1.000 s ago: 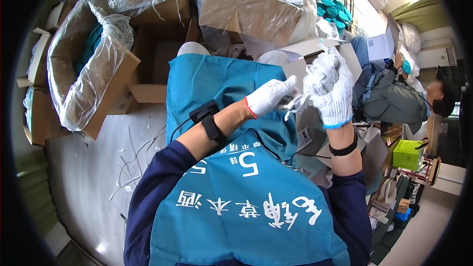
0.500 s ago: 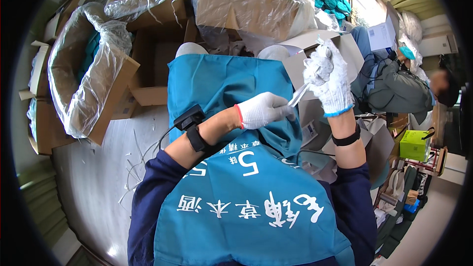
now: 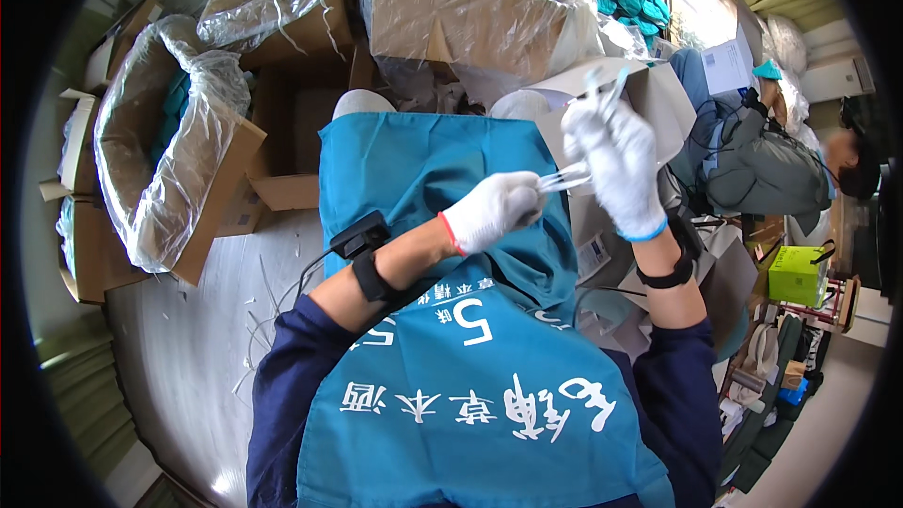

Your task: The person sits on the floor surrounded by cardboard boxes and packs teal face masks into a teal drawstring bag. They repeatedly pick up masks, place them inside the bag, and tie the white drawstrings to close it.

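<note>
Two white knit-gloved hands work above a teal printed apron (image 3: 442, 179). One thin clear plastic strip (image 3: 562, 179) spans between them. The left hand (image 3: 491, 212) is curled closed, pinching the strip's near end between thumb and fingers. The right hand (image 3: 616, 165) is raised beside it, fingers partly bent, gripping more clear plastic (image 3: 602, 89) at its top; the exact count there is not discernible. Three plastic-lined cardboard boxes (image 3: 160, 179) stand beyond the apron.

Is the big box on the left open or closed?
Open. The box has its flaps folded out, and a clear plastic liner gapes at the top, showing teal things inside.
</note>
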{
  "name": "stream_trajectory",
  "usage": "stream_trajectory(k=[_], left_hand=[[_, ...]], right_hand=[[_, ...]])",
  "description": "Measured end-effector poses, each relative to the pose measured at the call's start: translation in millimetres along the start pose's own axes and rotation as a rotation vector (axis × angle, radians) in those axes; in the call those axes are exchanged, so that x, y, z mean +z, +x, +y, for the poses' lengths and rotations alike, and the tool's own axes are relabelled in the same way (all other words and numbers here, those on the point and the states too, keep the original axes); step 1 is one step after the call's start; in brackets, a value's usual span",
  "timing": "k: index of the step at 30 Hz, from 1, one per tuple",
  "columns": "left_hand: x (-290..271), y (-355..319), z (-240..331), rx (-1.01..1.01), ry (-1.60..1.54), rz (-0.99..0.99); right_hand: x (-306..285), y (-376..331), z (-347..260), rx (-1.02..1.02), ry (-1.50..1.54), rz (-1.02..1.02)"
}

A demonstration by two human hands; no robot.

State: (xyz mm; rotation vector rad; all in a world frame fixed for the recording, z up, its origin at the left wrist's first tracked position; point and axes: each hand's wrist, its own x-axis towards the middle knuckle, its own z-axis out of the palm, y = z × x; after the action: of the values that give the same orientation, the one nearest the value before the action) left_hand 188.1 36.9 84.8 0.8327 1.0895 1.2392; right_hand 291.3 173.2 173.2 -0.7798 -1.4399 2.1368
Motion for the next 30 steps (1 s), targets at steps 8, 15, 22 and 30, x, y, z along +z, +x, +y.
stream_trajectory(k=[8, 15, 22, 30], left_hand=[[8, -57, 14, 0.195, 0.595, -0.101], [-5, -118, 48, 0.090, 0.429, -0.513], [-96, -153, 30, 0.631, 0.772, -0.176], [-279, -122, 12, -0.216, -0.558, 0.989]], right_hand=[[-21, -36, 33, -0.387, -0.844, -0.698], [-5, -91, 23, -0.051, -0.739, -0.939], [-39, -92, 14, 0.200, -0.459, -0.612], [-79, -49, 88, 0.472, 0.156, -0.027]])
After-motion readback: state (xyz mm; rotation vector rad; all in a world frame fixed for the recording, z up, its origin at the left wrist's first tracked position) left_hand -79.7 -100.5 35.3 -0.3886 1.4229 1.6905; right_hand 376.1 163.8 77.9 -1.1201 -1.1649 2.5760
